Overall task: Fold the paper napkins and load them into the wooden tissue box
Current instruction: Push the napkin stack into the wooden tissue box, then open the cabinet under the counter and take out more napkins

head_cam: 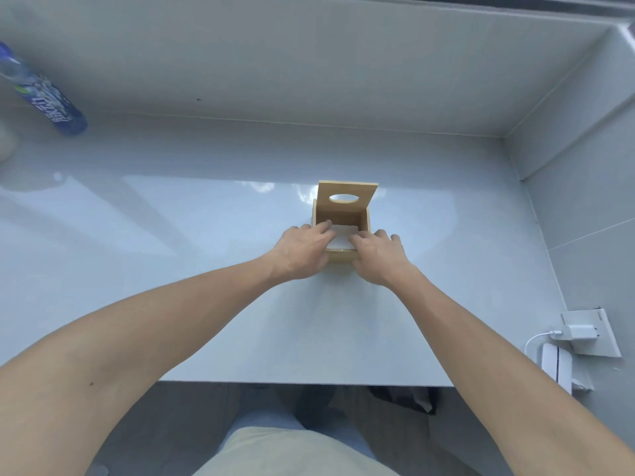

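A small wooden tissue box [365, 219] stands near the middle of the white counter. Its lid [347, 199], with an oval slot, is tipped up at the back. White folded napkins [343, 235] lie inside the open box. My left hand [302, 250] rests on the box's near left corner with fingertips on the napkins. Over the near right corner sits my right hand [378, 257], its fingers pressing the napkins as well. Both hands hide the box's front edge in part.
A blue plastic water bottle [44, 94] stands at the far left of the counter [206, 269]. A wall socket with a white charger and cable [577, 333] is on the right wall. A tiled wall closes the back and right side.
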